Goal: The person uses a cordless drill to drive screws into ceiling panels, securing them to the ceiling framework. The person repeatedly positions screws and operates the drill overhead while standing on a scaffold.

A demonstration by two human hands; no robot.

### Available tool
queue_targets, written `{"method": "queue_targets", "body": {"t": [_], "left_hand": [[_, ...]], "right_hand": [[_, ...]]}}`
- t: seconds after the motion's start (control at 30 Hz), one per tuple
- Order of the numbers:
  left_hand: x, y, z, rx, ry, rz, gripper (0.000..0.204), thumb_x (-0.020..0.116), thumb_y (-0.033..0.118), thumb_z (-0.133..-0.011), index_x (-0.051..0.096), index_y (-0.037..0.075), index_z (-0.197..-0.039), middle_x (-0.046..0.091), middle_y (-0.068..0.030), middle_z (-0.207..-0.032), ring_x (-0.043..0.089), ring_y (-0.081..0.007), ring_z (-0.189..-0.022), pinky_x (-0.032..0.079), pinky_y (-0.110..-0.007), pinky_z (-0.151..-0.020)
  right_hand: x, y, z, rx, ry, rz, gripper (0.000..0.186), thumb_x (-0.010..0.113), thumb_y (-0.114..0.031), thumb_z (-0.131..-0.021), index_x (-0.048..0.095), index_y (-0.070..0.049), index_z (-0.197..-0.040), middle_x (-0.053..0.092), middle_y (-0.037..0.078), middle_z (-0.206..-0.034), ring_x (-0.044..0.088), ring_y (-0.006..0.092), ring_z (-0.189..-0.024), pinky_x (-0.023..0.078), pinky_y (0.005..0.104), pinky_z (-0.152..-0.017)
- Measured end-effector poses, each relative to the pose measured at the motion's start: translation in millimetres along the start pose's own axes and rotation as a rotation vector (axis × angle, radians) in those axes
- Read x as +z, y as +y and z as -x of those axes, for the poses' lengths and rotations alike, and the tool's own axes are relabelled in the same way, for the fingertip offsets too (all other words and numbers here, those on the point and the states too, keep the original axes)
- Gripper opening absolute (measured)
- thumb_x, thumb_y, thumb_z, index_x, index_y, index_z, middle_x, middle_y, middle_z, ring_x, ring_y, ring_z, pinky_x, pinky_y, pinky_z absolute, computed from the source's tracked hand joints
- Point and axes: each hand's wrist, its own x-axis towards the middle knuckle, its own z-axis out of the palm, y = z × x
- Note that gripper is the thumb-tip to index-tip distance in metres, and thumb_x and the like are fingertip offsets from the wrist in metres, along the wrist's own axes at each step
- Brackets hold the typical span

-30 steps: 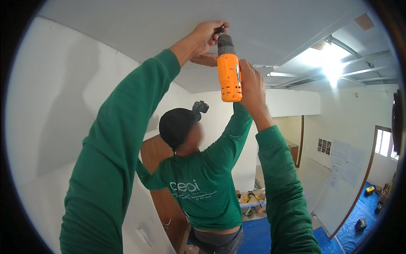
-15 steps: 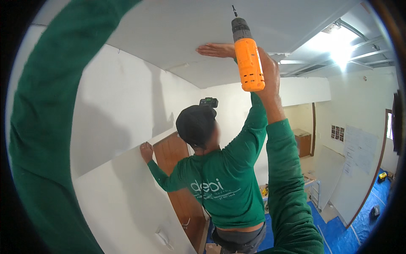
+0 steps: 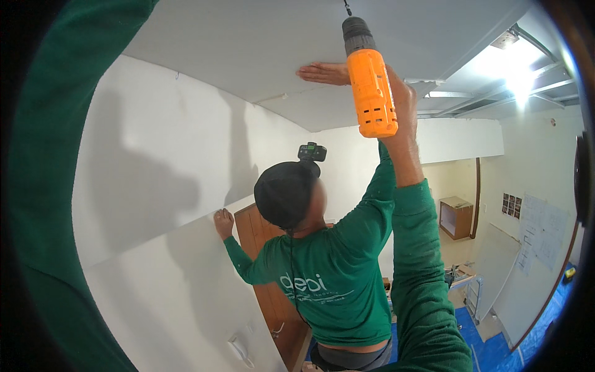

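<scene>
My right hand (image 3: 404, 105) is wrapped round an orange and black cordless drill (image 3: 373, 93), held overhead with its chuck pointing up. A thin dark bit (image 3: 348, 8) runs out of the chuck to the top edge of the picture. Whether its tip touches the grey ceiling panel (image 3: 248, 46) cannot be seen. My left arm shows only as a green sleeve (image 3: 49, 204) rising along the left side; the hand itself is outside the picture. Beyond the drill, a co-worker's raised hand (image 3: 323, 73) lies flat against the panel.
The co-worker (image 3: 334, 279), in green with a black cap, stands in front of me, other hand (image 3: 224, 223) on a wall ledge. At right are open ceiling framing (image 3: 496, 99), a bright lamp (image 3: 519, 77), leaning boards (image 3: 496, 266) and blue floor sheeting (image 3: 474, 338). A brown door (image 3: 285, 322) stands below.
The drill has moved slightly right in the picture, and its bit now reaches the top edge. My left sleeve sits farther left. The co-worker's hand stays on the panel.
</scene>
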Motion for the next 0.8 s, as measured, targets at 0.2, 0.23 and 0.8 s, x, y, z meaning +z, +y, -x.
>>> {"method": "queue_targets", "body": {"t": [0.2, 0.23, 0.8], "left_hand": [[0.8, 3.8, -0.8, -0.016, -0.009, 0.0, 0.024, 0.066, 0.045, -0.099, 0.067, 0.022, -0.106, 0.067, 0.0021, -0.097, 0.061, -0.0153, -0.099, 0.048, -0.035, -0.092], [1.9, 3.3, -0.2, -0.011, 0.009, 0.002, 0.024, 0.066, 0.045, -0.099, 0.067, 0.022, -0.106, 0.066, 0.0021, -0.097, 0.06, -0.0153, -0.098, 0.048, -0.035, -0.091], [8.4, 5.7, -3.3, -0.014, 0.009, 0.05, 0.022, 0.065, 0.045, -0.1, 0.063, 0.023, -0.103, 0.063, 0.0024, -0.092, 0.06, -0.0154, -0.096, 0.049, -0.035, -0.091]], "right_hand": [[0.8, 2.6, 0.3, -0.004, 0.011, -0.041, 0.056, 0.096, -0.017, -0.071, 0.065, -0.006, -0.116, 0.077, 0.014, -0.091, 0.079, 0.025, -0.08, 0.06, 0.0342, -0.073], [1.1, 3.4, 0.0, 0.008, 0.007, -0.032, 0.056, 0.096, -0.017, -0.071, 0.066, -0.006, -0.116, 0.077, 0.014, -0.091, 0.079, 0.0249, -0.08, 0.06, 0.034, -0.072], [-5.9, -9.0, -1.5, 0.121, -0.071, -0.084, 0.05, 0.086, -0.012, -0.08, 0.07, -0.001, -0.126, 0.079, 0.014, -0.095, 0.079, 0.021, -0.084, 0.061, 0.0356, -0.079]]}}
